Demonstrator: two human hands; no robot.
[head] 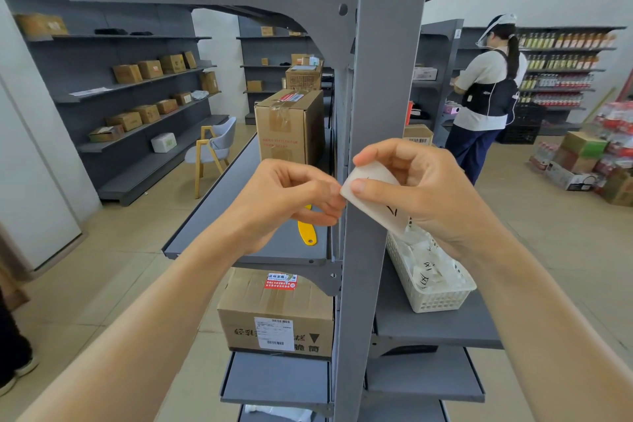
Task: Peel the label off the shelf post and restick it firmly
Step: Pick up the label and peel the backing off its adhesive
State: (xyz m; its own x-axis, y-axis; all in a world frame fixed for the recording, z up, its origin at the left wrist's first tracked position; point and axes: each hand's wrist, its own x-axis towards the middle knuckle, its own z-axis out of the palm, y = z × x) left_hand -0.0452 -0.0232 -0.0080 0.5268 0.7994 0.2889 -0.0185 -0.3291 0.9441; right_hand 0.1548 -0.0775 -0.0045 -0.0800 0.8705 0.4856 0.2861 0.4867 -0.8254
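A grey metal shelf post [387,79] rises straight in front of me. A white label [376,195] with black handwriting is held in front of the post, bent and lifted off the metal. My right hand [428,192] grips it with thumb on the front near its left corner and fingers behind. My left hand [291,195] pinches the label's left corner between thumb and forefinger, just left of the post. Whether any part of the label touches the post cannot be told.
A white basket [435,298] of white labels sits on the right shelf below my right hand. A yellow tag [307,233] and an upright carton [291,127] rest on the left shelf, another carton [277,315] below. A person [489,96] stands at shelves to the right.
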